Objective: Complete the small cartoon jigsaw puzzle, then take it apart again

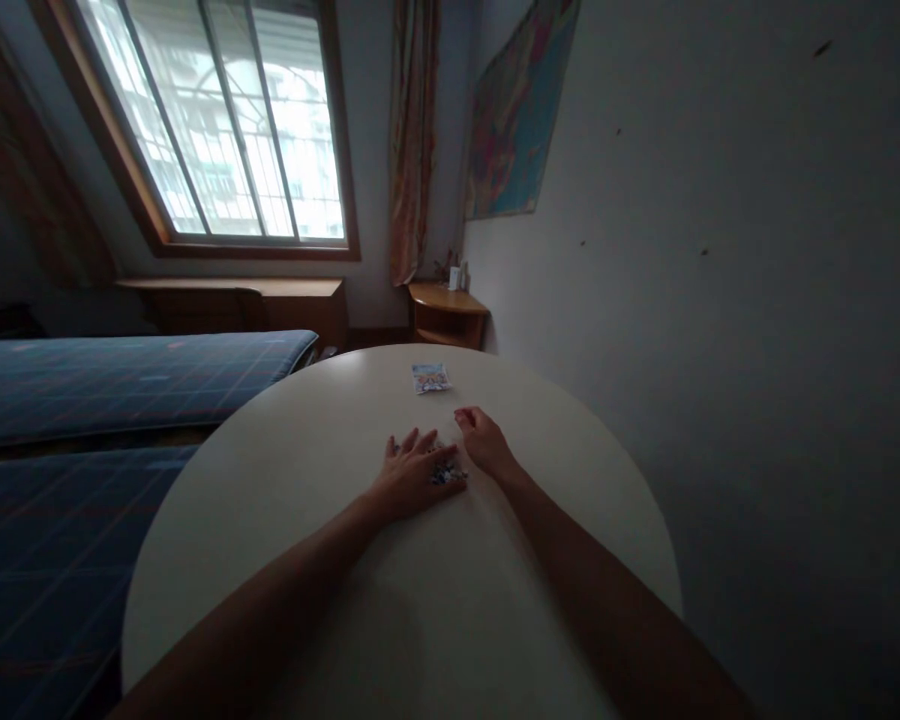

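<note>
A pile of small dark and pale pieces (448, 473), which look like jigsaw puzzle pieces, lies on the round white table (285, 500). Over its left part rests my left hand (416, 475), palm down with the fingers spread, hiding some of the pieces. Just right of the pile is my right hand (484, 440), turned on its side with its fingers curled together; anything inside them is hidden. Beyond both hands a small printed picture sheet or packet (430, 378) lies flat on the table.
Beds or mattresses with blue plaid covers (120, 390) stand along the table's left side. The wall (720, 350) runs close by on the right. A corner shelf (450, 297) with small items stands behind the table, and a wooden desk (270, 288) sits under the window.
</note>
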`<state>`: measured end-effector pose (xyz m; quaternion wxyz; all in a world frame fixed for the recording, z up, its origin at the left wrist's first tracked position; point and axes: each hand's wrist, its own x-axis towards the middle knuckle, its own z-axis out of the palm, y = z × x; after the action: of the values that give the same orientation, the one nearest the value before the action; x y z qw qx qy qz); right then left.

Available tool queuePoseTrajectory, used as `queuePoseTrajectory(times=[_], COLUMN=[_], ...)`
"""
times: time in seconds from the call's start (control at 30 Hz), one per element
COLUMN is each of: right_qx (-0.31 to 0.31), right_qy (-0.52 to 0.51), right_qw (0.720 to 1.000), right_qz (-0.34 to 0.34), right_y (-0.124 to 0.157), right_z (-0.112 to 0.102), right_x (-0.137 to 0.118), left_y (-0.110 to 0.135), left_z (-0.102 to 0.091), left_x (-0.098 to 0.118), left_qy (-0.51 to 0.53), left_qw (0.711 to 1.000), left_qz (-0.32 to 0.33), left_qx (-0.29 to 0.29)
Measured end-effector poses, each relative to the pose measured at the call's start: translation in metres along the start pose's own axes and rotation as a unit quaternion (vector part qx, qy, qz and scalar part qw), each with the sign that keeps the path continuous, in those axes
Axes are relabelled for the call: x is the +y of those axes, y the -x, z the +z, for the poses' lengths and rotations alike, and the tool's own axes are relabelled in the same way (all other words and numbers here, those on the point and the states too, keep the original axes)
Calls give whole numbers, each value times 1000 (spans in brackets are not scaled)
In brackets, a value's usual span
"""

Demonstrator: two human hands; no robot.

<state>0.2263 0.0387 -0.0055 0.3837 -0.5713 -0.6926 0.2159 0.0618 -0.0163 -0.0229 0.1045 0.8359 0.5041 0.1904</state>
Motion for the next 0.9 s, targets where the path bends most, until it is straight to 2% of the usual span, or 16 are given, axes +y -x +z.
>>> queuePoseTrajectory(times=[0.1, 0.2, 0.37, 0.43, 0.53, 0.6, 0.7, 0.8, 0.9], right_qx=[-25, -60, -155, -193, -230, -236, -230, -226, -243], right_qy=[23, 35, 31, 68, 129, 138, 142, 157, 160], right_qw=[999, 997, 980, 966, 948, 944, 944, 947, 943], right_qz=[-6, -28, -118, -158, -178, -185, -187, -168, -162], right_y=[3, 5, 13, 21, 35, 42, 44, 36, 24], right_z=[4, 6, 3, 6, 15, 22, 30, 35, 39], right_x=[1, 0, 5, 7, 2, -5, -15, -21, -24], left_y=[-9, -14, -18, -18, -15, -11, -7, -8, -11], left_z=[6, 8, 5, 1, -8, -15, -24, -29, -29], left_x=[6, 4, -21, -32, -45, -50, -54, -56, -57], left_qy=[1, 22, 59, 69, 134, 214, 306, 310, 323], left_qw=[999, 997, 993, 990, 984, 971, 944, 928, 915], left_qz=[-23, -26, 1, -13, -5, -5, -62, -113, -121], left_qx=[32, 63, 104, 119, 114, 102, 105, 171, 210])
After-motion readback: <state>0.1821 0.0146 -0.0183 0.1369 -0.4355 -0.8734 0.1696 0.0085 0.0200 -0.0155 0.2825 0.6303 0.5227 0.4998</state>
